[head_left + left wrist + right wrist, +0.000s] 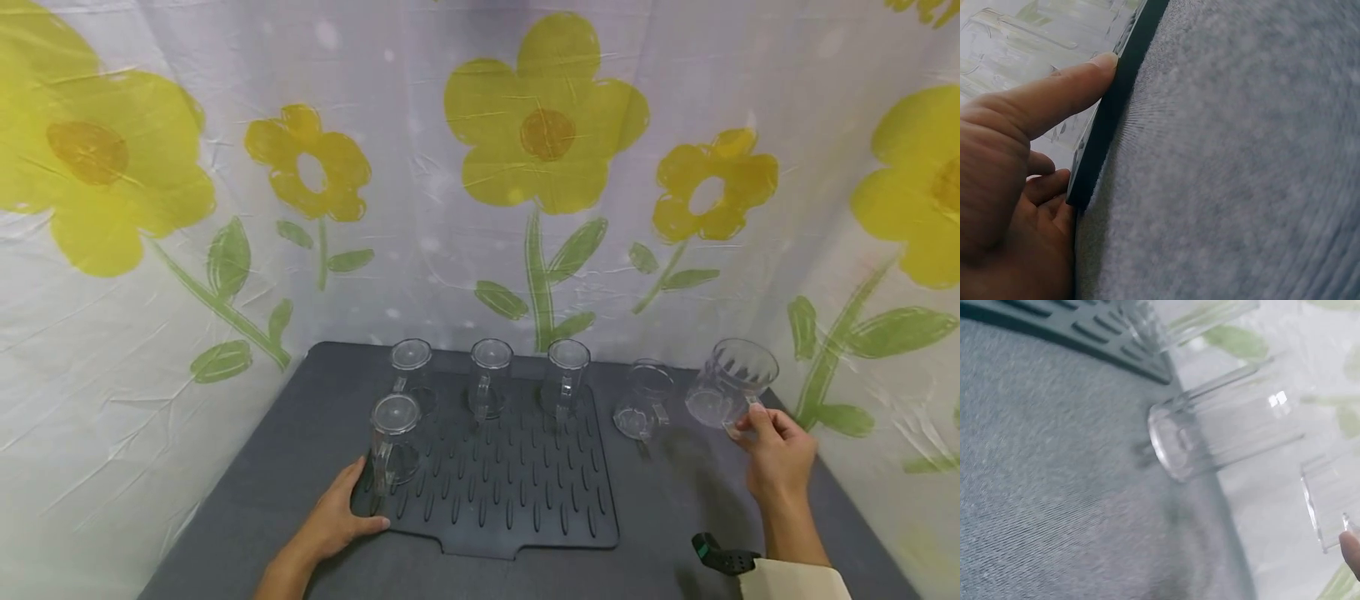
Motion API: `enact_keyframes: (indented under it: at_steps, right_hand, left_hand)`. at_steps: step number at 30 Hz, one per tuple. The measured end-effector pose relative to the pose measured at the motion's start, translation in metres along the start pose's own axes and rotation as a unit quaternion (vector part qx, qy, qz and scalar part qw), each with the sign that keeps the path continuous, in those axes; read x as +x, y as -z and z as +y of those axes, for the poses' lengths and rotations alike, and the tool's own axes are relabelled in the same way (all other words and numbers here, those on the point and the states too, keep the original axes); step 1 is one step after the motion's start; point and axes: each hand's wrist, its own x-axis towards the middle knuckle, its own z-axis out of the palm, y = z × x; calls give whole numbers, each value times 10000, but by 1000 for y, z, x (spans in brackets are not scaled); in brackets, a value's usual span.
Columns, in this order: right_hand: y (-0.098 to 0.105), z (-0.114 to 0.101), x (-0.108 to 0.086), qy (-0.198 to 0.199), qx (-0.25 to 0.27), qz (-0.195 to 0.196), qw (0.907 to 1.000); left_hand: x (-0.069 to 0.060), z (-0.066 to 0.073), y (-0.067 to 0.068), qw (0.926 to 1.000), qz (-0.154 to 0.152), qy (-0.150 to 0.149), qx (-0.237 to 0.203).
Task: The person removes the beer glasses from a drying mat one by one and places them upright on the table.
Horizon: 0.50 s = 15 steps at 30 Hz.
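At the right, my right hand (783, 458) pinches the handle of a clear glass mug (731, 379), which is tilted with its wide rim up. In the right wrist view only part of that mug (1325, 500) and a fingertip show. My left hand (333, 517) holds the near left corner of a dark drying mat (480, 533), its thumb (1085, 81) against the front edge. Several clear mugs, seemingly bottom up, stand on the mat, with one mug (395, 437) closest to the left hand. Another mug (641, 400) stands on the table between the mat and the right hand.
The grey table (247, 500) is backed and flanked by a pale curtain (420, 275) printed with yellow flowers. Three mugs line the mat's far side, among them a middle mug (491, 379). A black band (723, 557) is around the right wrist.
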Motion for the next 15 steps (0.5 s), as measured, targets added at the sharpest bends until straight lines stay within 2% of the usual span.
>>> enact_keyframes:
  at_steps: [9, 15]
  right_hand:
    - [11, 26, 17, -560, 131, 222, 9981]
    - [16, 41, 25, -800, -98, 157, 9966]
  left_hand:
    - [-1, 2, 0, 10000, -3, -61, -34]
    - [-1, 2, 0, 10000, -19, 32, -50]
